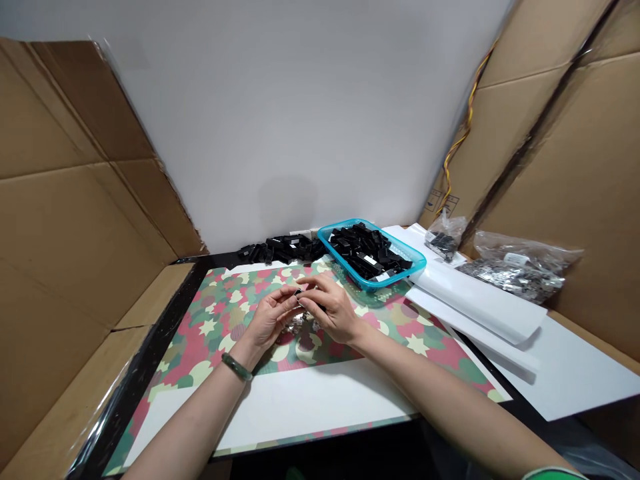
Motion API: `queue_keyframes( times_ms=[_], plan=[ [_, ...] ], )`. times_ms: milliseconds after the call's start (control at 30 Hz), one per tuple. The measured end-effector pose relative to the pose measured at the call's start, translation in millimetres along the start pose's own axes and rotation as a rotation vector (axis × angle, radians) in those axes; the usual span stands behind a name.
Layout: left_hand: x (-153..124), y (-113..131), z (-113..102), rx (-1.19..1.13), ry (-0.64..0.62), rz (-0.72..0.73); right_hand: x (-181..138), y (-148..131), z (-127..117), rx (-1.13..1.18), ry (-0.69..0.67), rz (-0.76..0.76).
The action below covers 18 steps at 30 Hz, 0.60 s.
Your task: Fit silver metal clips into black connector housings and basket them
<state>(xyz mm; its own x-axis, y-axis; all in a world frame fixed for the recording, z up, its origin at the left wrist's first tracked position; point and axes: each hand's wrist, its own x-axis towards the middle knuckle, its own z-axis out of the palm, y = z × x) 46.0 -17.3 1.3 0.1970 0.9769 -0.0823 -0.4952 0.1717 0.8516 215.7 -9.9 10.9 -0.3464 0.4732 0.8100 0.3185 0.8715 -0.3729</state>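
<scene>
My left hand [273,316] and my right hand [334,309] meet over the middle of the patterned mat [210,313]. Between their fingertips is a small black piece [299,293], mostly covered by the fingers, so its exact kind does not show. Both hands are closed on it. Beneath them, on the mat, lies a little heap of small shiny metal pieces [295,325], partly hidden by the hands. A dark green bangle [237,367] circles my left wrist.
Behind the hands stands a blue basket [373,285] full of black parts. More black parts [285,249] are piled by the wall. Right lie rolled white sheets [480,300] and clear bags of metal pieces [520,273]. Cardboard walls [60,200] flank both sides.
</scene>
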Motion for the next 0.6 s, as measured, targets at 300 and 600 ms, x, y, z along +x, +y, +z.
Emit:
queue_keyframes(
  times_ms=[300,600],
  plan=[
    [0.9,-1.4,-3.8,0.023,0.003,0.037,-0.6,-7.2,-0.4,-0.02,0.21,-0.061],
    [0.6,-2.3,-6.2,-0.012,-0.058,0.035,-5.4,-3.1,0.9,-0.217,0.156,-0.19]
  ],
)
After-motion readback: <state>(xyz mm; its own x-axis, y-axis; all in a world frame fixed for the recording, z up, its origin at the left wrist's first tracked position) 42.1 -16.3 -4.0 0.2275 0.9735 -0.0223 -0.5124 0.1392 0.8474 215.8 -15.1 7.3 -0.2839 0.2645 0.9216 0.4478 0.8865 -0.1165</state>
